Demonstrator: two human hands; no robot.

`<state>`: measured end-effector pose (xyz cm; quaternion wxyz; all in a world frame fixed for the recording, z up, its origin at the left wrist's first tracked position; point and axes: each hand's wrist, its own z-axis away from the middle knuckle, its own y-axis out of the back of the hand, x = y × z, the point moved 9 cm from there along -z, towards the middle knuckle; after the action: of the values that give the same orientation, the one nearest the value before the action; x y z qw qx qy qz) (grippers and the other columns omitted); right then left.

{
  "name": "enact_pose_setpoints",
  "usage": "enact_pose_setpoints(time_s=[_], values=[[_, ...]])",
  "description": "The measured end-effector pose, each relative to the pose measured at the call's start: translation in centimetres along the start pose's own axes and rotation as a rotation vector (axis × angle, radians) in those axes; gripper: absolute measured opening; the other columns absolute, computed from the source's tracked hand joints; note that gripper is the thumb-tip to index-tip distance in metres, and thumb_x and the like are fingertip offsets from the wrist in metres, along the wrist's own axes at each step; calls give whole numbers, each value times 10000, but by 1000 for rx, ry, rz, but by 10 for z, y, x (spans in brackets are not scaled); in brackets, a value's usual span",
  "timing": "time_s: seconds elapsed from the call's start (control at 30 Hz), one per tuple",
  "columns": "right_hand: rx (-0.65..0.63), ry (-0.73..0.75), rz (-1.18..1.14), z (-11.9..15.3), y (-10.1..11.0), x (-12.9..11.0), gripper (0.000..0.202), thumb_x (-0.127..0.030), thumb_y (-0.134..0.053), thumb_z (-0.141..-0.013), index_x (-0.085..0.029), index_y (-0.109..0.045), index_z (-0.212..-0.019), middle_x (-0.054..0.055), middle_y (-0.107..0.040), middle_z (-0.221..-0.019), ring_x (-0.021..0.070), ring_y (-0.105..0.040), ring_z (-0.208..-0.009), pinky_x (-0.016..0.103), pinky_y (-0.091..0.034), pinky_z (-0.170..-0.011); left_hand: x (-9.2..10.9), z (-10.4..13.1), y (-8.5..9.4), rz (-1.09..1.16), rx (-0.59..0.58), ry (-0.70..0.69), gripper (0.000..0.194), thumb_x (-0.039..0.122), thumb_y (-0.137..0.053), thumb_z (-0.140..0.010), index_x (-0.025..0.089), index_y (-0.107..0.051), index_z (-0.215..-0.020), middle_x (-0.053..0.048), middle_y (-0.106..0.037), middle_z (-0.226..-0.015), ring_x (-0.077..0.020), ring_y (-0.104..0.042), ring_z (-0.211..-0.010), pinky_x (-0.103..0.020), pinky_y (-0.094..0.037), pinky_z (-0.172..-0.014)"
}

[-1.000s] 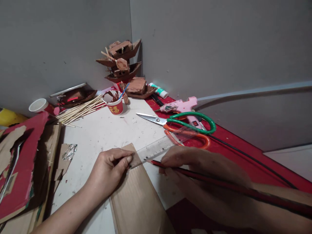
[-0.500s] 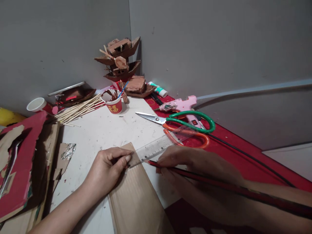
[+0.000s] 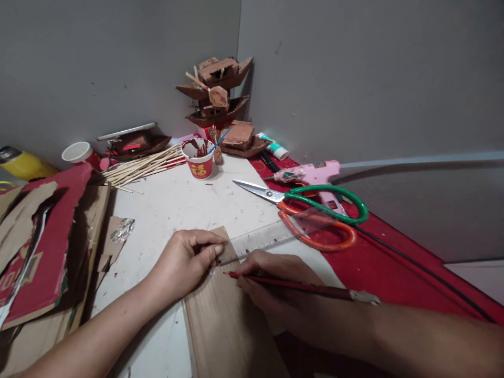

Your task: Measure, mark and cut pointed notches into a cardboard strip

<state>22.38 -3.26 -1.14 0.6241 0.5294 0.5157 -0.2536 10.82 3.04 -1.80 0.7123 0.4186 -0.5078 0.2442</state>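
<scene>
A long strip of brown cardboard point(image 3: 220, 320) runs away from me over a white board. Across its far end lies a clear ruler point(image 3: 263, 239), its right part reaching the scissors' orange handle. My left hand point(image 3: 189, 257) pinches the ruler's left end between thumb and fingertips, on the cardboard. In my right hand point(image 3: 279, 278) is a red and black pencil point(image 3: 291, 283), its tip over the cardboard just below the ruler's near edge.
Scissors point(image 3: 275, 195) with green and orange handles lie beside a pink glue gun point(image 3: 328, 170). Behind are a red paper cup point(image 3: 200, 169), thin sticks point(image 3: 147, 167) and brown model boats point(image 3: 218, 113). Torn cardboard point(image 3: 59, 236) is stacked left.
My right hand and the pencil tip have come left and down relative to the ruler, onto the cardboard. The whole view has shifted, so things stand further right.
</scene>
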Motion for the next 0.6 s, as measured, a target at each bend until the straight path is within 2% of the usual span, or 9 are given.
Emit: enact_pose_setpoints(time_s=[0.13, 0.33, 0.6], values=[[-19, -10, -16, -4, -2, -2, 191, -227, -490, -982, -189, -637, -866, -40, -547, -668, 107, -478, -597, 209, -377, -519, -2, 0, 0, 33, -8, 11, 179, 190, -590, -843, 139, -761, -823, -28, -691, -703, -128, -530, -618, -238, -409, -589], [-17, 4, -42, -5, -5, 0, 161, -204, -497, -990, -196, -617, -884, -51, -557, -693, 98, -479, -621, 208, -367, -550, -5, -1, 1, 116, -5, 70, 193, 215, -575, -845, 128, -744, -812, -2, -597, -600, -110, -474, -540, -223, -370, -527], [-34, 30, -37, -7, -7, 0, 164, -207, -481, -1006, -193, -582, -878, -49, -550, -730, 100, -473, -645, 215, -364, -574, -12, -2, 4, 169, 54, 127, 190, 247, -603, -825, 114, -734, -863, -9, -601, -608, -108, -472, -528, -224, -368, -521]])
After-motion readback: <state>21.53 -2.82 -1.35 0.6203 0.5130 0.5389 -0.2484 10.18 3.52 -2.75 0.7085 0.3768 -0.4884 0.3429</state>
